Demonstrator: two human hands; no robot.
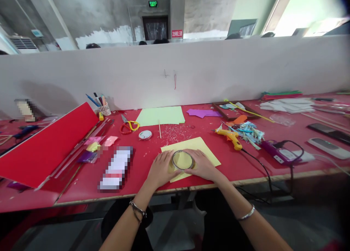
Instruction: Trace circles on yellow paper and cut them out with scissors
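Head view: your left hand [160, 169] and right hand [202, 166] cup a clear round lid [182, 160], fingers curled against its rim, pressed on yellow paper [201, 146] at the red table's [246, 167] near edge; glue gun [231, 137] lies right.

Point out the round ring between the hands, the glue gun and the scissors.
round ring [182, 153]: head view, on its far rim, above the yellow sheet.
glue gun [231, 136]: head view, on the middle of its yellow body.
scissors [130, 127]: head view, on the yellow and red handles.
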